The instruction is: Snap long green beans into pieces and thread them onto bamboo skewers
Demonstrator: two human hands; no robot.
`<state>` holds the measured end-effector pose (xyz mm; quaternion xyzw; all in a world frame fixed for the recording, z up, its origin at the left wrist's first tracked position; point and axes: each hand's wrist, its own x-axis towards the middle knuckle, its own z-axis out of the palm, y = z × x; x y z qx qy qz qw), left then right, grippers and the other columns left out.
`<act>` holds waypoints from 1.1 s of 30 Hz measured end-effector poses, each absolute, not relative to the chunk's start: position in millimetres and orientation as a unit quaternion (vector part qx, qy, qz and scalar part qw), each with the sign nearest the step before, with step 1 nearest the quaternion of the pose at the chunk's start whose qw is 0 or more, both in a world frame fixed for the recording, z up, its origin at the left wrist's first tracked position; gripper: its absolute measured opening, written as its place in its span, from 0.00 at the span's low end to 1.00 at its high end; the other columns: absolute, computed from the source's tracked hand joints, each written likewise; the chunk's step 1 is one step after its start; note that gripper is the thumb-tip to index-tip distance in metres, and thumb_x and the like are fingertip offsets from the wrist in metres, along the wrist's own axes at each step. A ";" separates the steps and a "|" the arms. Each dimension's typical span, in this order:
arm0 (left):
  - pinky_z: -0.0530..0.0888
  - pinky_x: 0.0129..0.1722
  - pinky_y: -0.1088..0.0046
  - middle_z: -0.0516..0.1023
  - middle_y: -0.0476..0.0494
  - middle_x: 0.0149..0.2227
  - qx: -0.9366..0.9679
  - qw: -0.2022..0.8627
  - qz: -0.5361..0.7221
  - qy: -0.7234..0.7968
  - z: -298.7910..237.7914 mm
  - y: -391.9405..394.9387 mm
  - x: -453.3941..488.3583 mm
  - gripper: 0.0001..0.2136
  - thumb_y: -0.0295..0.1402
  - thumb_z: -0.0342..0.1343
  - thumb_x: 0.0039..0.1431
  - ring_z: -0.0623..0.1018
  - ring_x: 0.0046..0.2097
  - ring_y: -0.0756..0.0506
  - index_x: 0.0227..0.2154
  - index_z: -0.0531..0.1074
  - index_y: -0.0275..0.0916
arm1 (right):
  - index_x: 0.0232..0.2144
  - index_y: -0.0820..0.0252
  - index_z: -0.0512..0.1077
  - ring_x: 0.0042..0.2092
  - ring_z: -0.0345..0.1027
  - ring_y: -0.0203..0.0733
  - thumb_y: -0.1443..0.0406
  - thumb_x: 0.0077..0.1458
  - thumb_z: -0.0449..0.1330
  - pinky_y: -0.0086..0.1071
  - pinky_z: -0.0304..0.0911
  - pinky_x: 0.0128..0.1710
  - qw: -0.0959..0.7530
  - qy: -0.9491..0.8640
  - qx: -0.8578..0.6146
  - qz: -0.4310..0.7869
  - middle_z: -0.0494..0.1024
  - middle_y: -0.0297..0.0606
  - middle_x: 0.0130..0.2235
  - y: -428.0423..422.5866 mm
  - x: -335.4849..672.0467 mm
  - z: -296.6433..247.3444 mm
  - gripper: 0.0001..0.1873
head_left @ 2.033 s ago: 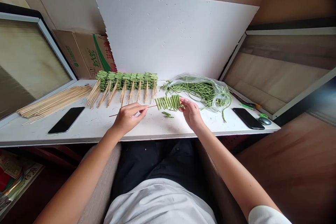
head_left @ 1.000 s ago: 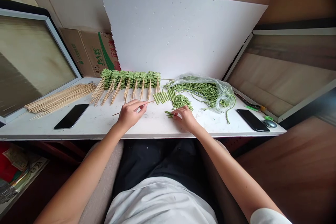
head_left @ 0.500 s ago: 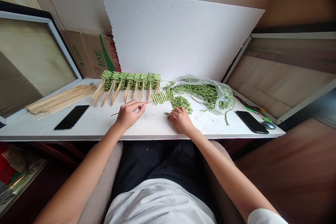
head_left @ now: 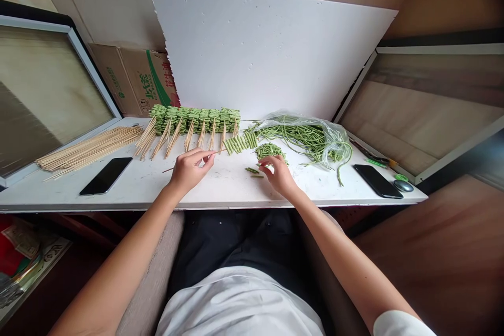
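Observation:
My left hand pinches a bamboo skewer whose far end carries several short green bean pieces side by side. The skewer is held just above the white table. My right hand hovers over a small heap of cut bean pieces, fingers curled in a pinch on one bean piece. Two loose cut pieces lie on the table between my hands.
A row of finished bean skewers lies at the back. Bare skewers are piled at left beside a black phone. A plastic bag of long beans sits at right, then a second phone. A white foam board leans behind.
My right hand left the skewer's bean end, dropped to the loose pieces on the table, then lifted a little holding one. The loaded skewer shifted slightly left and back.

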<state>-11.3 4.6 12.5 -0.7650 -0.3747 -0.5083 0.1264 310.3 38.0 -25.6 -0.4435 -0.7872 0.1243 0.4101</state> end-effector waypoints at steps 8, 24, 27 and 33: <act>0.68 0.30 0.74 0.78 0.49 0.28 -0.766 0.139 -0.517 -0.356 19.5 0.2 -8.8 0.06 0.29 0.62 0.67 0.66 0.25 0.52 0.41 0.83 0.39 | 0.36 0.55 0.80 0.36 0.66 0.39 0.50 0.49 0.76 0.34 0.62 0.35 0.544 -0.556 -0.346 0.525 0.78 0.35 0.36 34.1 316.6 2.4 0.19; 0.70 0.30 0.74 0.79 0.49 0.29 -0.797 0.109 -0.504 -0.314 24.2 -12.2 2.7 0.08 0.27 0.62 0.66 0.69 0.26 0.52 0.44 0.83 0.40 | 0.26 0.55 0.71 0.35 0.57 0.35 0.53 0.45 0.80 0.29 0.61 0.34 0.572 -0.464 -0.241 0.632 0.65 0.31 0.33 18.4 315.3 28.6 0.22; 0.70 0.30 0.74 0.79 0.49 0.30 -0.798 0.106 -0.504 -0.312 22.8 -11.3 2.1 0.08 0.27 0.62 0.65 0.70 0.27 0.52 0.44 0.83 0.40 | 0.26 0.55 0.71 0.34 0.56 0.35 0.53 0.46 0.80 0.29 0.60 0.33 0.568 -0.470 -0.245 0.630 0.63 0.31 0.32 16.7 312.7 28.6 0.23; 0.70 0.30 0.74 0.79 0.49 0.29 -0.797 0.108 -0.502 -0.317 21.8 -10.8 2.7 0.07 0.29 0.62 0.66 0.69 0.26 0.52 0.43 0.83 0.40 | 0.27 0.54 0.71 0.34 0.57 0.35 0.51 0.45 0.80 0.29 0.61 0.34 0.562 -0.476 -0.263 0.623 0.65 0.30 0.33 17.9 312.1 24.9 0.23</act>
